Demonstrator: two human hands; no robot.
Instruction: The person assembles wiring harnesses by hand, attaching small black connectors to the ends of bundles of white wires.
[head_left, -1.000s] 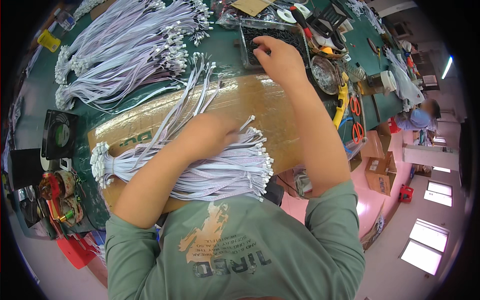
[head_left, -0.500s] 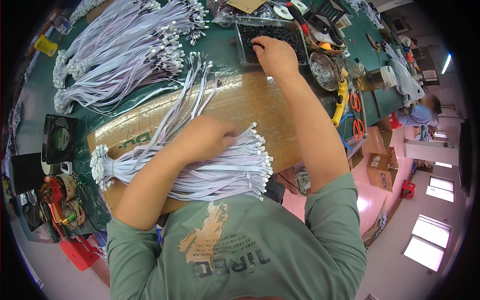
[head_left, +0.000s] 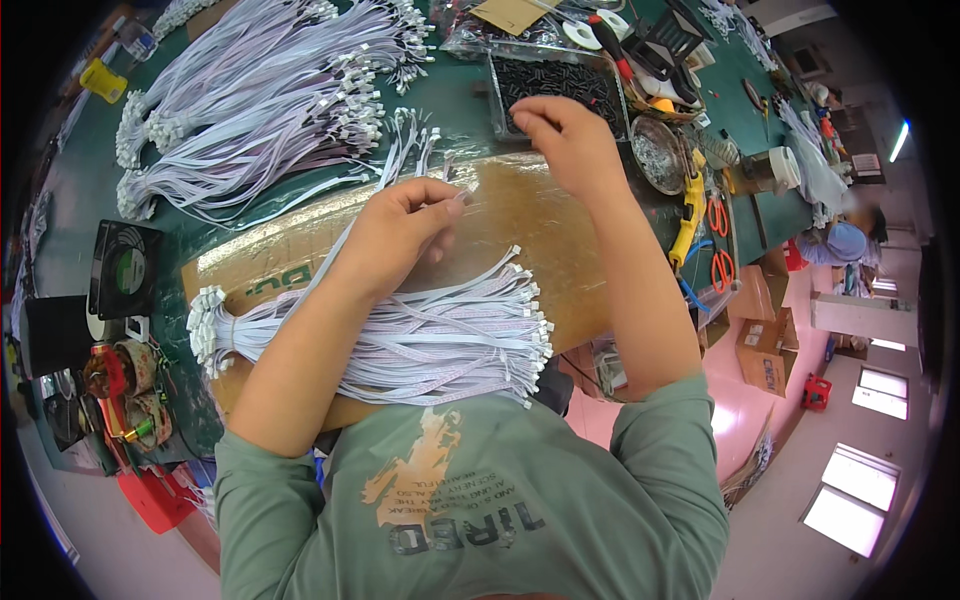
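My left hand (head_left: 400, 232), thumb and forefinger pinched, holds the end of a white flat cable (head_left: 466, 193) above the cardboard. The cable's white connector sticks out past the fingertips. Just below lies a tied bundle of white flat cables (head_left: 430, 340), connectors at both ends. My right hand (head_left: 575, 150) is closed in a pinch over the near edge of a clear tray (head_left: 512, 132) of small black pieces (head_left: 560, 78). Whatever is between its fingertips is too small to make out. A few loose cables (head_left: 408, 145) lie beyond my left hand.
Large cable bundles (head_left: 270, 100) cover the far left of the green table (head_left: 240, 250). A cardboard sheet (head_left: 520, 215) lies under the work. To the right are a round metal dish (head_left: 657, 155), a yellow tool (head_left: 690, 215) and orange-handled scissors (head_left: 722, 270). A small black fan (head_left: 125, 270) stands left.
My left hand has lifted off the bundle and moved up with a cable end in its fingers. My right hand has drawn back from the black pieces toward the tray's near edge.
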